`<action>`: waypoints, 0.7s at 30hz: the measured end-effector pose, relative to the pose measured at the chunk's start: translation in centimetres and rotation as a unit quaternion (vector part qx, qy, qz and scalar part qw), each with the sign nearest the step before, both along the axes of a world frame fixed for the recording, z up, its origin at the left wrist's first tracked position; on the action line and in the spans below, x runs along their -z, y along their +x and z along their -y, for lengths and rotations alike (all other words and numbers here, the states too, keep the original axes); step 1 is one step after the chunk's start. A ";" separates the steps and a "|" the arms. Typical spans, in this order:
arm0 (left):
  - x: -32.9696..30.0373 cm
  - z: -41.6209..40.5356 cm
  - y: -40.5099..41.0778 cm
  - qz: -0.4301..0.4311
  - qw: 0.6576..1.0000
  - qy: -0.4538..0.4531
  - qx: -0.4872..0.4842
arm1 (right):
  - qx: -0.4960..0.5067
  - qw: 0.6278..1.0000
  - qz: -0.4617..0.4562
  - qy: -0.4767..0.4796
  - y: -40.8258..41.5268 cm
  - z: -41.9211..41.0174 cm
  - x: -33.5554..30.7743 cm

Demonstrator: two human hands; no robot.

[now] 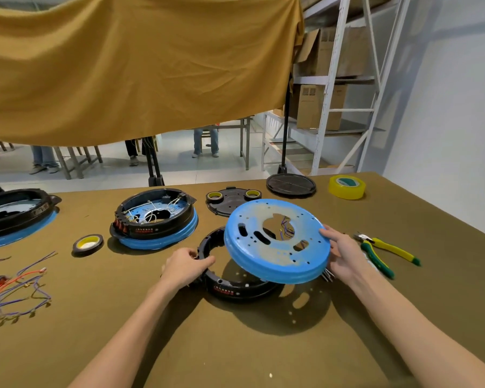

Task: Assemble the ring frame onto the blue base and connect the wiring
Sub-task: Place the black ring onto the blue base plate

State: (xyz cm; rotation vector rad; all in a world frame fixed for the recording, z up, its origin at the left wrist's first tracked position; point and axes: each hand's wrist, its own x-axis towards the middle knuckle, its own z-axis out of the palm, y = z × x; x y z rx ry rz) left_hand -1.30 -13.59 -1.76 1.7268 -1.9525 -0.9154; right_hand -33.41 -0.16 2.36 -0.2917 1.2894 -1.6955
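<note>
— Olive-green bench (pixel 235 345), finished units parked far left as models. Left hand (pixel 186 266)?
— Clamped on the black ring frame's (pixel 227 289) near-left rim, pinning it flat.
— And right?
— Right hand (pixel 345 256) grasps the blue base (pixel 276 242) by its edge, tilted above the ring, probably to line up holes. Pliers (pixel 384 252) wait right.

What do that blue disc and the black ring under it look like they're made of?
The blue disc, held tilted by the right hand, looks like stamped sheet metal: thin, with clean punched holes, under a dull blue coat or film worn to tan patches. The black ring frame, gripped by the left hand, looks like moulded plastic, semi-gloss with printed red lettering. Neither is certain from sight alone.
</note>
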 end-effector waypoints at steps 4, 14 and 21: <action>-0.1 -0.5 -0.8 -0.026 0.999 -0.014 -0.028 | 0.021 1.000 -0.014 0.001 -1.2 -2.7 -0.5; -1.6 0.5 3.4 -0.192 0.971 -0.012 -0.141 | 0.037 0.998 -0.047 0.018 -1.3 -6.9 0.3; -3.1 0.3 2.9 -0.342 0.917 0.018 -0.205 | 0.035 0.993 -0.103 0.036 -0.5 -6.9 1.5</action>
